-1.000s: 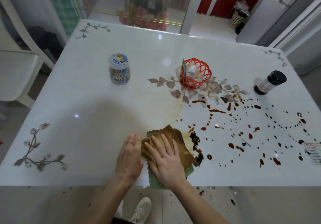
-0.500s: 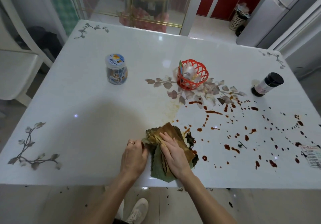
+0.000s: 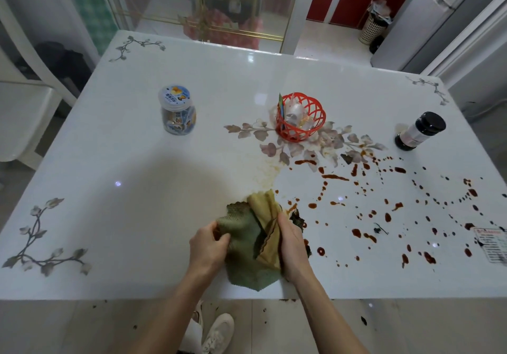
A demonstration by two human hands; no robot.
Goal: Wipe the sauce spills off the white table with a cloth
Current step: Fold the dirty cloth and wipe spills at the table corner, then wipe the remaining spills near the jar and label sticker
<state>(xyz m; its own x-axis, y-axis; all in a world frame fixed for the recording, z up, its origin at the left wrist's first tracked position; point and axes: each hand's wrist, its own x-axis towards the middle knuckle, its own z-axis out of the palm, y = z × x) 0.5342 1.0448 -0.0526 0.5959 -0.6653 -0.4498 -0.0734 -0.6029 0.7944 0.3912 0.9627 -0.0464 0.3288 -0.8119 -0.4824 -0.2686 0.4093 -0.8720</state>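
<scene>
Glossy white surface (image 3: pixel 137 230) spattered with dark sauce drops (image 3: pixel 356 233); left hand (image 3: pixel 208 249) and right hand (image 3: pixel 292 246) both grip a rumpled, stained green cloth (image 3: pixel 244 257).

Glossy smooth table (image 3: pixel 192 84); matt, seemingly nubbly cloth (image 3: pixel 244 246); plastic lattice basket (image 3: pixel 300 117).

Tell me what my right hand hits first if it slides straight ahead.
The right hand would push into the stained fold of the cloth it grips, then cross the yellowish sauce smear. The red basket looks just right of that line, though that's uncertain.
</scene>
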